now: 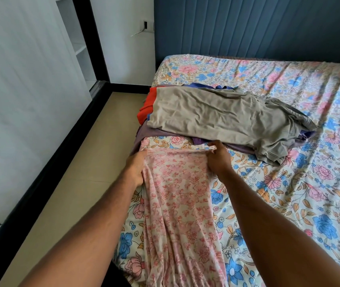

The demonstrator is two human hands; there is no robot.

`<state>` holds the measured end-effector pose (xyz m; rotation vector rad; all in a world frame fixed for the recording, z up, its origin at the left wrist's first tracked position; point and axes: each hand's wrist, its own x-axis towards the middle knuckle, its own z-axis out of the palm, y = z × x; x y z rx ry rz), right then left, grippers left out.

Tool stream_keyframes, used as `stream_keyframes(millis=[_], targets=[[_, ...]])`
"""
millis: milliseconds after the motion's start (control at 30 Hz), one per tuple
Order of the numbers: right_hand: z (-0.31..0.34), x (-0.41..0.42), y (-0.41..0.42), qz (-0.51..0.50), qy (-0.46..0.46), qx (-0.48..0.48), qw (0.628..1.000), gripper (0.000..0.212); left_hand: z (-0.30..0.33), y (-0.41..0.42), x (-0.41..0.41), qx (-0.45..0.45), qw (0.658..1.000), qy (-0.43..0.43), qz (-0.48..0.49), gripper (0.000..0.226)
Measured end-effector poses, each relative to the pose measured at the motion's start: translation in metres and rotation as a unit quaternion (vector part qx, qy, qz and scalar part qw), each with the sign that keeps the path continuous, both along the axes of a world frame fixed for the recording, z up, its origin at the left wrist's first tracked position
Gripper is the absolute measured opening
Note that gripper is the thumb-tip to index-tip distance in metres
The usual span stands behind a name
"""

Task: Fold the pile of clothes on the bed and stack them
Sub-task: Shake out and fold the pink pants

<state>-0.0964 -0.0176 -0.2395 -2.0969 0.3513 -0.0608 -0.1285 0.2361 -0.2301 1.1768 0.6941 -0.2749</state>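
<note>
A pink floral garment (pixel 177 193) lies lengthwise on the bed, running from its far edge down toward me. My left hand (pixel 137 168) grips its far left corner. My right hand (pixel 217 157) pinches its far right corner, thumb on top. Just beyond them lies the pile of clothes (pixel 216 114): a grey-brown shirt spread on top, with red, blue and purple pieces showing underneath at the left and front edges.
The bed has a floral sheet (pixel 299 193), with open sheet to the right of the garment. A blue padded headboard (pixel 247 27) stands behind. The bed's left edge drops to a tan floor (pixel 78 162), with a white wardrobe (pixel 20 90) beyond.
</note>
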Motion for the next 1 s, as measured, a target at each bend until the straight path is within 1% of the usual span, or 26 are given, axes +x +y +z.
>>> stream_keyframes(millis=[33,100,167,200,267,333,400,467,500,567,600,667,733,800,867,900,933,1000], targets=[[0.001,0.001,0.001,-0.005,-0.017,-0.009,1.000,0.030,-0.002,0.002,0.003,0.040,0.999,0.001,-0.011,0.015],[0.005,0.002,0.001,-0.027,-0.052,-0.025,0.998,0.031,-0.007,0.008,0.008,0.127,0.992,-0.006,0.014,0.006],[0.007,-0.001,0.002,-0.027,-0.051,-0.025,0.998,0.028,-0.011,0.015,0.008,0.173,0.984,-0.012,0.047,0.008],[0.007,-0.003,0.003,-0.009,-0.031,-0.022,0.999,0.030,-0.010,0.016,0.004,0.184,0.982,-0.016,0.048,0.009],[0.006,-0.011,0.003,0.026,0.008,-0.018,0.999,0.048,-0.006,0.012,-0.012,0.207,0.977,-0.029,0.032,0.024],[0.006,-0.025,0.002,0.022,0.007,0.006,1.000,0.058,0.001,0.002,-0.039,0.261,0.964,-0.048,0.025,0.032],[0.003,-0.045,0.002,0.007,-0.009,0.043,0.999,0.059,0.002,-0.006,-0.066,0.302,0.951,-0.057,0.013,0.036],[-0.002,-0.073,0.003,0.000,-0.022,0.045,0.999,0.062,-0.005,-0.012,-0.092,0.304,0.951,-0.046,-0.002,0.038],[-0.005,-0.089,0.003,0.000,-0.033,0.031,0.999,0.066,-0.010,-0.014,-0.104,0.308,0.951,-0.039,-0.010,0.038],[-0.010,-0.113,0.005,0.015,-0.045,0.013,0.999,0.073,-0.015,-0.016,-0.119,0.323,0.944,-0.048,-0.037,0.033],[-0.012,-0.124,0.005,0.025,-0.047,0.004,0.999,0.072,-0.015,-0.017,-0.126,0.320,0.945,-0.059,-0.043,0.027],[-0.011,-0.142,0.003,0.021,-0.043,-0.010,0.999,0.064,-0.015,-0.012,-0.133,0.279,0.958,-0.059,-0.017,0.019],[-0.009,-0.154,-0.003,-0.009,-0.035,-0.003,0.999,0.055,-0.016,-0.003,-0.140,0.237,0.970,-0.035,0.027,0.021],[-0.003,-0.167,-0.009,-0.013,-0.012,-0.001,1.000,0.056,-0.012,0.000,-0.156,0.203,0.979,-0.019,0.008,0.026],[0.002,-0.181,-0.012,0.037,0.042,-0.035,0.998,0.062,-0.008,-0.007,-0.176,0.201,0.978,-0.012,-0.056,0.040],[0.007,-0.193,-0.010,0.074,0.070,-0.062,0.993,0.064,-0.008,-0.012,-0.189,0.221,0.971,-0.023,-0.085,0.041],[0.009,-0.200,-0.009,0.109,0.095,-0.085,0.986,0.065,-0.011,-0.016,-0.195,0.241,0.964,-0.034,-0.106,0.037],[0.013,-0.216,-0.007,0.146,0.106,-0.108,0.978,0.058,-0.012,-0.024,-0.209,0.260,0.956,-0.055,-0.124,0.018]])
